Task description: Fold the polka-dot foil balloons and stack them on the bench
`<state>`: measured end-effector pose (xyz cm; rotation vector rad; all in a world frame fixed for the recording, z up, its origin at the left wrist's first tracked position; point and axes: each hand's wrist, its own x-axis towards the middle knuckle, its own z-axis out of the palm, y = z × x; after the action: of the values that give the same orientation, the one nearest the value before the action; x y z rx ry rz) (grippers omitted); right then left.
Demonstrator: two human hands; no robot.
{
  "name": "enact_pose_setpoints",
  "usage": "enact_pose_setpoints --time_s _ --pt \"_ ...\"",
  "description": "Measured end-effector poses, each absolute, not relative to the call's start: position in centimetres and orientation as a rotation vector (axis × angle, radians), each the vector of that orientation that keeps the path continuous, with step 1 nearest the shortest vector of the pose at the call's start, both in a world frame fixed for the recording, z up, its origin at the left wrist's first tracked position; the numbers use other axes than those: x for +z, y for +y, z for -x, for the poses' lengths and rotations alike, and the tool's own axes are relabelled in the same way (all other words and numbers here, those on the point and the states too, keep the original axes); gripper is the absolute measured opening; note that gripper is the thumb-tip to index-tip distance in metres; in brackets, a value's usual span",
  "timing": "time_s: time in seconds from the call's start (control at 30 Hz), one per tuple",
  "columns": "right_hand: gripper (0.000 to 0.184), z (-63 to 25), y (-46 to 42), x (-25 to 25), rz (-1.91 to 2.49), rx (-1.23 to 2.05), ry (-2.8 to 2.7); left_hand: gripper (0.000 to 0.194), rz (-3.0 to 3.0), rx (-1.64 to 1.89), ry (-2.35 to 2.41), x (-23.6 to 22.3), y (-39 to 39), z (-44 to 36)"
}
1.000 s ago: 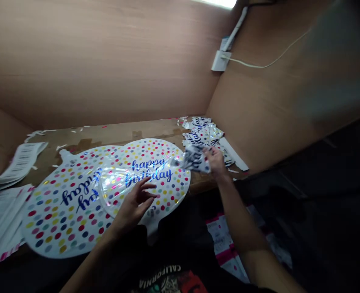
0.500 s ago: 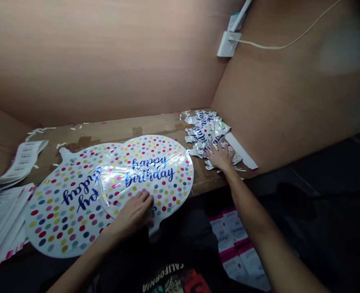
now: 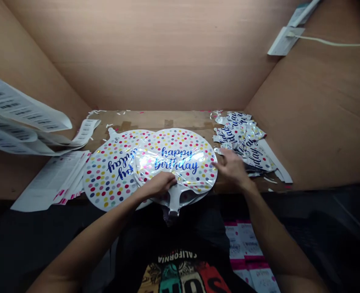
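Note:
A flat white foil balloon (image 3: pixel 180 140) with coloured dots and blue "happy birthday" lettering lies in front of me, its neck pointing toward my body. It overlaps another dotted foil balloon (image 3: pixel 103 187) on the left, whose lettering is turned. My left hand (image 3: pixel 161 184) is closed on the front balloon's film just above the neck, and the film wrinkles there. At that balloon's right edge, my right hand (image 3: pixel 233 166) pinches the rim between thumb and fingers. Just beyond the right hand is a pile of folded dotted foil balloons (image 3: pixel 241 134).
Barcode label strips (image 3: pixel 27 106) curl in from the left above a stack of printed sheets (image 3: pixel 58 175). Brown walls enclose the cardboard-covered table (image 3: pixel 189 118), which has paper scraps along its back. A white strip (image 3: pixel 277 162) lies right. Pink-and-white packets (image 3: pixel 247 240) sit below.
My right hand has left the folded pile and come to the front balloon's right edge. My left hand has closed near the neck, which is now exposed. The view has shifted left.

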<state>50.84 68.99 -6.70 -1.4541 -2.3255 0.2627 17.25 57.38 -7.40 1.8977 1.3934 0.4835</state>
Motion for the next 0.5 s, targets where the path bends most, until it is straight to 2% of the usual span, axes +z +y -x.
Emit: enact_pose_setpoints --time_s 0.07,0.17,0.23,0.3,0.4,0.5 --pt "0.066 -46.7 65.2 -6.5 1.082 0.591 -2.535 0.033 -1.883 0.507 1.419 -6.4 58.5 -17.2" --pt "0.028 -42.7 63.4 -6.7 1.034 0.78 -2.571 0.034 -1.916 0.48 1.481 -4.5 60.2 -17.2" --pt "0.024 -41.3 65.5 -6.4 1.082 0.808 -2.557 0.031 -1.983 0.565 1.621 -3.1 61.0 -17.0" --pt "0.022 -40.1 69.8 -5.5 1.115 0.861 -2.612 0.026 -2.058 0.802 1.86 -1.9 61.5 -16.6" --pt "0.018 -37.5 77.2 -3.7 1.294 0.907 -2.645 0.031 -2.135 1.103 2.126 -1.2 62.4 -16.0" --pt "0.015 -34.8 82.5 -2.7 1.443 0.847 -2.529 0.033 -2.188 0.88 2.222 -2.4 64.2 -15.1"
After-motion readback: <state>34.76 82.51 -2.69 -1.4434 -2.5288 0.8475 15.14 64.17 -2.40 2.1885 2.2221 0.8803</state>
